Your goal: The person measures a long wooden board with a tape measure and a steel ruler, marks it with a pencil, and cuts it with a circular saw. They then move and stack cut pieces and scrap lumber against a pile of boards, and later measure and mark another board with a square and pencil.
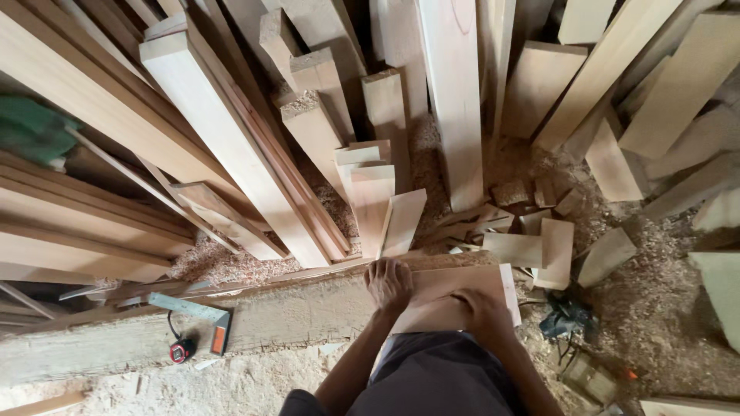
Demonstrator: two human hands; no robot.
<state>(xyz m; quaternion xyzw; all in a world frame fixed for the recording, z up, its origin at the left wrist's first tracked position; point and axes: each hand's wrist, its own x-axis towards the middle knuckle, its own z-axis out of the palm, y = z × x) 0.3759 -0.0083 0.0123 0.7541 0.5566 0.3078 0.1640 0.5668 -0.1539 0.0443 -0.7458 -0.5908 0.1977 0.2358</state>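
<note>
boards first: the flat wooden board you're working on lies at 6 o'clock, just above your lap, resting across the long rough plank that runs out toward 9 o'clock. your left hand is pressed palm-down on the board's left end, fingers spread flat and open, not closed around anything. your right hand sits on the near edge of the same board, fingers curled over it in a loose grasp. at 8 o'clock on the plank lie a metal try square and, touching it, a small red tape measure. short offcuts are scattered at 2 o'clock, just beyond the board. tall planks lean from 10 through 1 o'clock. sawdust covers the floor toward 3 o'clock.
</note>
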